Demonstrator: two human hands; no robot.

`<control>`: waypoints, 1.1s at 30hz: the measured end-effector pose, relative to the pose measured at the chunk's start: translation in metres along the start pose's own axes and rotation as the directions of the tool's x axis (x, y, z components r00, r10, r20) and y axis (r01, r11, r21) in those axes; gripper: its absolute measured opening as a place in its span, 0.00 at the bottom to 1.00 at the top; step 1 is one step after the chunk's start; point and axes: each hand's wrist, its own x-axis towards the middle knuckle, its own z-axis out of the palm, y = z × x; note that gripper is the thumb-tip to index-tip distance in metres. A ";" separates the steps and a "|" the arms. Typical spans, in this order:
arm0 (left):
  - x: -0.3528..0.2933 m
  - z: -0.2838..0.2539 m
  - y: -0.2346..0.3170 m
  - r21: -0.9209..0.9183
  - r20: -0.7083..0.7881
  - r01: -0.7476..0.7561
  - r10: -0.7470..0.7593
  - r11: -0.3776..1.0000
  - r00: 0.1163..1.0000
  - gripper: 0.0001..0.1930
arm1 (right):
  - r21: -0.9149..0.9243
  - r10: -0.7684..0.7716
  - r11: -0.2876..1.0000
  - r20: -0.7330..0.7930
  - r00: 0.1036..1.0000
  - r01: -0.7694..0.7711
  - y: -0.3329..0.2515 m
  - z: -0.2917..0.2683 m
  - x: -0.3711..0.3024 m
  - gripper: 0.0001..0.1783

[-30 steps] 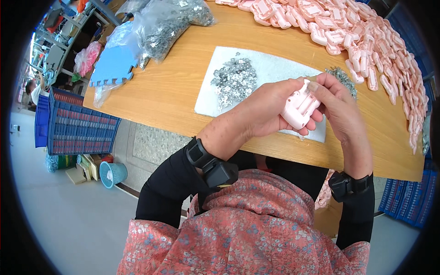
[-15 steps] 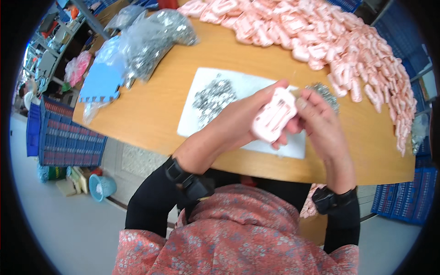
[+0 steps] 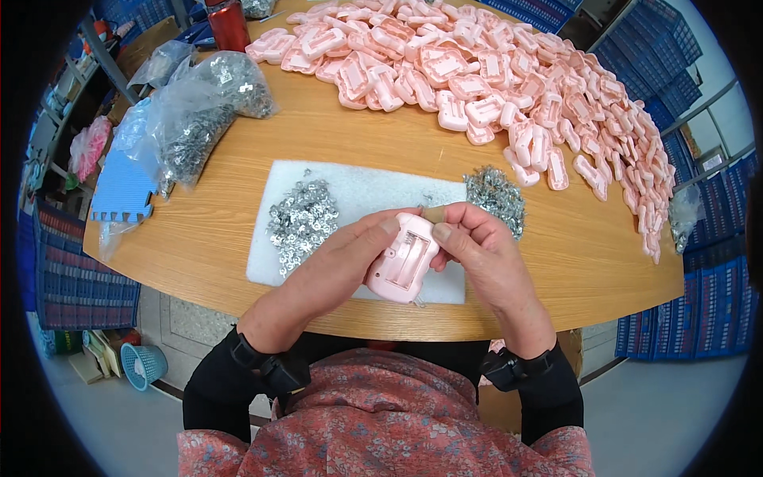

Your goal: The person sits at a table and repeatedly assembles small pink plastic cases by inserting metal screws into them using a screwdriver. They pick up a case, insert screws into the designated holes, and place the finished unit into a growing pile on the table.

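Note:
Between my hands is a pink plastic housing (image 3: 389, 280), tilted, with a long rectangular recess facing up. My left hand (image 3: 338, 258) holds it from the left, thumb on its upper left edge and fingers hidden underneath. At its upper right corner my right hand (image 3: 485, 250) is closed, thumb and forefinger pinched against the edge. A tan cover (image 3: 434, 215) sits at the right forefinger's tip. Any small part in that pinch cannot be made out. Below the hands lies a white foam sheet (image 3: 369, 179), bearing a pile of small flat metal pieces (image 3: 304, 219).
More small metal parts (image 3: 497, 199) are heaped at the sheet's right edge. A large pile of pink housings (image 3: 477, 75) covers the table's far and right side. Bags of metal parts (image 3: 195, 131), a blue foam tile (image 3: 123, 195) and a red bottle (image 3: 227, 25) stand left.
The view has shifted, so the table and hands appear farther left and the sheet shows more fully. The housing stays in my hands, and my right fingers have closed in at its top corner.

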 end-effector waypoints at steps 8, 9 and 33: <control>-0.002 -0.002 0.008 0.588 -0.034 -0.092 0.138 0.804 0.990 0.22 | -0.053 0.023 0.998 -0.015 1.000 -0.024 0.002 0.000 -0.001 0.10; -0.005 0.001 0.012 0.635 -0.014 -0.106 0.149 0.765 0.989 0.22 | -0.054 0.026 0.998 -0.011 1.000 -0.027 0.002 0.000 -0.001 0.10; -0.009 -0.012 -0.003 -0.513 0.264 0.251 -0.128 0.821 0.956 0.21 | -0.308 -0.227 0.927 -0.007 0.974 0.214 0.010 0.018 0.002 0.14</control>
